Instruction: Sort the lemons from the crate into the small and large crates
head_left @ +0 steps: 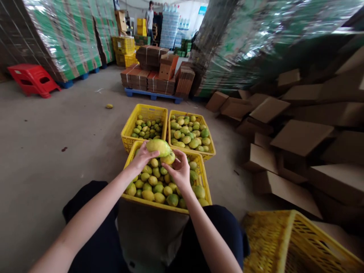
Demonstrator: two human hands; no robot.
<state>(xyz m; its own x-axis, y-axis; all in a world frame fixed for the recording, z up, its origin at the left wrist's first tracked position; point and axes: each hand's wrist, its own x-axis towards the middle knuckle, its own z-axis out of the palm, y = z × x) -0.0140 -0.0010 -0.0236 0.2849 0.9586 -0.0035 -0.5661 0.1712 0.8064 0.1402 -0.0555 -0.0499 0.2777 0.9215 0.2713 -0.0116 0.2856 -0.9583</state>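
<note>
My left hand (141, 157) is closed around a large, long yellow-green lemon (158, 147), held above the near crate. Close against it, my right hand (180, 170) grips a smaller, yellower lemon (167, 158) between thumb and fingers. Below both hands, the near yellow plastic crate (159, 206) is filled with yellow and green lemons (152, 180), partly hidden by my hands and forearms. Two more yellow crates stand just behind: the left crate (125, 133) has a lower fill, while the right crate (212, 151) is fuller.
Another yellow crate (290, 235) is at my lower right. Cardboard boxes (301, 136) are heaped along the right. Flattened cartons (160, 81) sit on a blue pallet (153, 94) ahead. A red stool (32, 79) and wrapped stacks (68, 34) stand left; a person (149, 19) stands far back.
</note>
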